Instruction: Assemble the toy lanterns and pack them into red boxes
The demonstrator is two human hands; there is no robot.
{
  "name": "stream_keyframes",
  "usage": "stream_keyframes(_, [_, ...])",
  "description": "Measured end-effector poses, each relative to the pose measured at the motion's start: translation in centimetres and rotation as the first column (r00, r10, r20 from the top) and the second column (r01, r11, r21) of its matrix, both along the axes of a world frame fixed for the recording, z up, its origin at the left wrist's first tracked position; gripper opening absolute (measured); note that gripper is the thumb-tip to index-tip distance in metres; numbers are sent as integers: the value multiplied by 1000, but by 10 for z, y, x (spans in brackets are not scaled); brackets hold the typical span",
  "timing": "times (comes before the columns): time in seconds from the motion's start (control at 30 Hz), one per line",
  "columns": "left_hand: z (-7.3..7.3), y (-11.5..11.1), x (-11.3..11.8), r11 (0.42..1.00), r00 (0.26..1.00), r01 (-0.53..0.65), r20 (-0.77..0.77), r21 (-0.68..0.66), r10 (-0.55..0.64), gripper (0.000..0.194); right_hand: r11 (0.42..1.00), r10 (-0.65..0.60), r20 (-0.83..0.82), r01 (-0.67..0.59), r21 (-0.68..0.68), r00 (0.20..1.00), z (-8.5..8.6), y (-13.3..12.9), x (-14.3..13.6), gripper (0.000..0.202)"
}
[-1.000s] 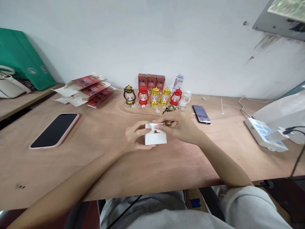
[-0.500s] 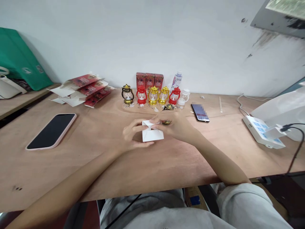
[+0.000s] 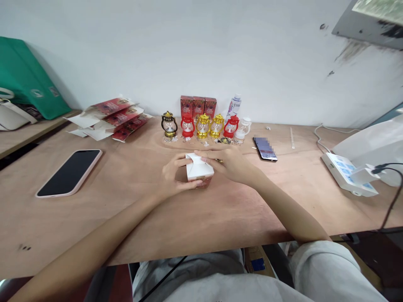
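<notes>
Left hand [image 3: 171, 175] is clamping the box [image 3: 200, 169] round its left side and right hand [image 3: 233, 165] is pinching its far top edge, over mid-table [image 3: 204, 222] before the lanterns [image 3: 203, 128]. Being card, it is probably handling light and creasing easily, its corners likely offering the firmest hold. Unlike half a second ago, its red printed side is showing and the flap gap is not.

Pink-cased phone [image 3: 69, 173], dark phone [image 3: 265, 150], white power strip [image 3: 343, 171], green bag [image 3: 28, 75], cream handbag [image 3: 9, 116], bottle [image 3: 234, 105]
</notes>
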State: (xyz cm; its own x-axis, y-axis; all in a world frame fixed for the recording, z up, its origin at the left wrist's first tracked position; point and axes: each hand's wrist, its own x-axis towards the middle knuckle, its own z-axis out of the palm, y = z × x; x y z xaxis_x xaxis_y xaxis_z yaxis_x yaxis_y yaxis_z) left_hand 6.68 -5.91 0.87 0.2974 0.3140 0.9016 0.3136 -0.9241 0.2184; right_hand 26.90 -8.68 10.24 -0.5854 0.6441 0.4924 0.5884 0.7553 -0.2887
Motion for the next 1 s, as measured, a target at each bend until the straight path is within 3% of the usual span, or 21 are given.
stream_keyframes(0.23, [-4, -2, 2, 989, 998, 57, 42, -136, -52, 63, 1000, -3, 200, 2, 3, 980, 4, -6, 2, 35])
stream_keyframes(0.33, [-8, -2, 1, 966, 993, 93, 97, -243, -71, 73, 999, -24, 305, 12, 41, 952, 3, -9, 2, 52])
stream_keyframes(0.43, [-6, 0, 0, 967, 998, 56, 38, -250, -48, 71, 995, -59, 356, 27, 92, 933, -3, -8, 0, 69])
stream_keyframes(0.63, [3, 1, -1, 982, 999, 14, -34, -187, -21, 60, 995, -27, 298, -2, 95, 954, -14, 5, -2, 60])
stream_keyframes(1.0, [5, 0, 2, 983, 999, 7, -50, -185, -17, 50, 979, 27, 243, -74, 189, 970, -15, 18, 5, 49])
